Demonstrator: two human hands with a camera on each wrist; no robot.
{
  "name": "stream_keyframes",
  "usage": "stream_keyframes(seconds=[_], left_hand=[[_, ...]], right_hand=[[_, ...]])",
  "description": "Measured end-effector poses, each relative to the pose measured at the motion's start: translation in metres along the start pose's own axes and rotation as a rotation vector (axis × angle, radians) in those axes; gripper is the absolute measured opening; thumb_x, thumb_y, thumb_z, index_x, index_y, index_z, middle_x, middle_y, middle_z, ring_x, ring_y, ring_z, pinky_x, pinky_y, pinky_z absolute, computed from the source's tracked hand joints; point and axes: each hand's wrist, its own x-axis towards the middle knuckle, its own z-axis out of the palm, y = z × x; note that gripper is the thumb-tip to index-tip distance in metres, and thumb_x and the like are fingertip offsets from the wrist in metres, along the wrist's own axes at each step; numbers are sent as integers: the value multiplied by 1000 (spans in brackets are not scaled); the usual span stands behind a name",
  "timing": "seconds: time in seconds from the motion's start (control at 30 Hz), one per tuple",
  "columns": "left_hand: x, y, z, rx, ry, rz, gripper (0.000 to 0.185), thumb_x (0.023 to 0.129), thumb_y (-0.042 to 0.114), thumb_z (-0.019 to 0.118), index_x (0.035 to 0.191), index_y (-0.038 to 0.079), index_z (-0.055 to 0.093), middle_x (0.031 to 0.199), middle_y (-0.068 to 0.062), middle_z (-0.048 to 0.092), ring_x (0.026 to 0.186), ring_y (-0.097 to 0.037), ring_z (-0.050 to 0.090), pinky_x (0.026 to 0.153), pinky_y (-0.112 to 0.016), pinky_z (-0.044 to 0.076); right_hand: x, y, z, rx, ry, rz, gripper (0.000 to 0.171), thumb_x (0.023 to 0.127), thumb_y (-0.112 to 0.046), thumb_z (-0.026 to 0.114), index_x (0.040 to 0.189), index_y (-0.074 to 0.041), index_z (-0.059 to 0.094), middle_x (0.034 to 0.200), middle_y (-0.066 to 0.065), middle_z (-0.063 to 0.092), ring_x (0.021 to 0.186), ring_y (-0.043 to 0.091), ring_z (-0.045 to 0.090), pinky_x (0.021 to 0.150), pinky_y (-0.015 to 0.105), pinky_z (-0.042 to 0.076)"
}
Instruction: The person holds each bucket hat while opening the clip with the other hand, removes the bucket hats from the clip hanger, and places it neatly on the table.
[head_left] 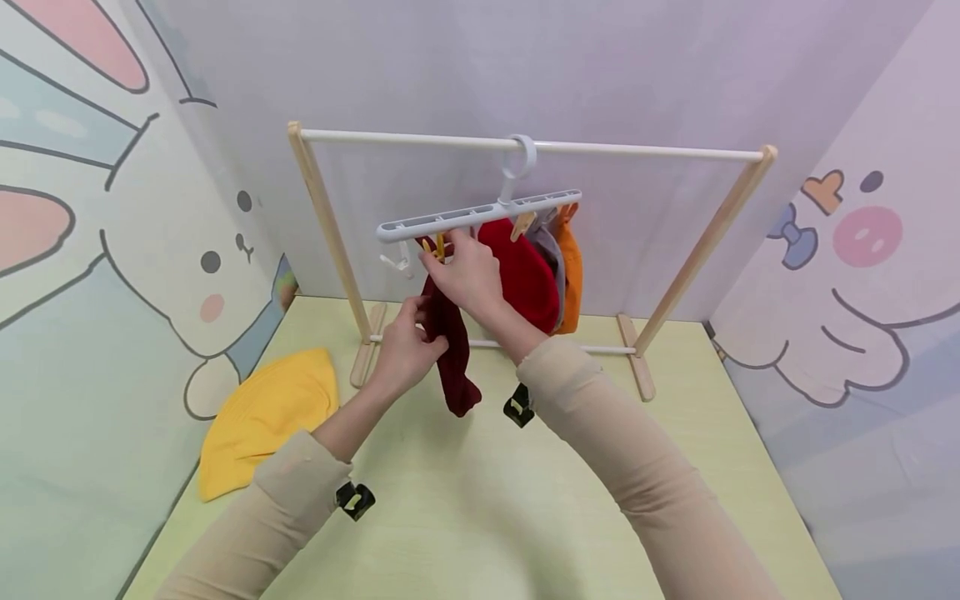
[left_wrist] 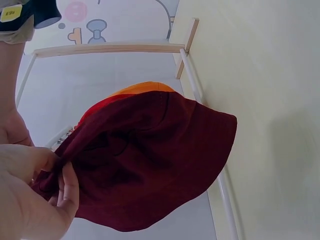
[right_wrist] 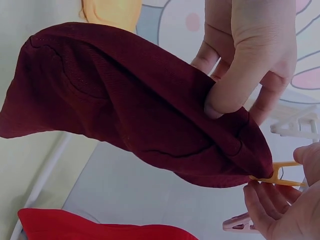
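Observation:
My left hand (head_left: 407, 348) pinches the side of a dark maroon bucket hat (head_left: 450, 350), its thumb lying on the cloth (right_wrist: 150, 110). The hat hangs folded below the left half of a light grey hanger (head_left: 442, 222). At the hat's upper edge, my right hand (head_left: 472, 279) holds a yellow clothespin (right_wrist: 280, 174) between thumb and fingers, its jaws at the fabric. A white clothespin (head_left: 399, 260) dangles from the hanger to the left. On the right half hang a red hat (head_left: 521, 271), a grey hat (head_left: 551, 246) and an orange hat (head_left: 572, 271).
The hanger hooks over the white rail (head_left: 637, 149) of a wooden-legged rack (head_left: 705, 246). A yellow bucket hat (head_left: 273, 417) lies at the left of the pale table (head_left: 465, 525). Walls printed with cartoon animals (head_left: 187, 233) enclose the sides. A light wood-coloured clothespin (head_left: 522, 225) hangs by the red hat.

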Motion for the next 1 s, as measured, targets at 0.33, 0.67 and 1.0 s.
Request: stream_keyframes(seconds=[0.33,0.67,1.0], left_hand=[[-3,-3,3,14,0,-37,39,81,9,57,119,2,49,98,-15,61,74,-22,63,59,-28,50],[-5,-5,5,20,4,-20,29,84,8,54,112,4,51,93,-13,58,59,-16,57,51,-25,45],[-5,-7,4,21,9,2,27,86,9,55,113,4,52,92,-13,63,61,-17,59,55,-24,46]], right_hand=[[-1,-1,0,-55,48,10,29,87,-36,59,104,-13,58,91,2,67,60,13,58,56,25,49],[-5,-2,0,-74,84,1,25,87,-37,57,94,-13,59,73,0,63,52,14,52,49,24,45],[-6,0,2,-94,120,-17,24,88,-37,57,93,-14,60,76,-1,65,52,13,51,49,24,43]])
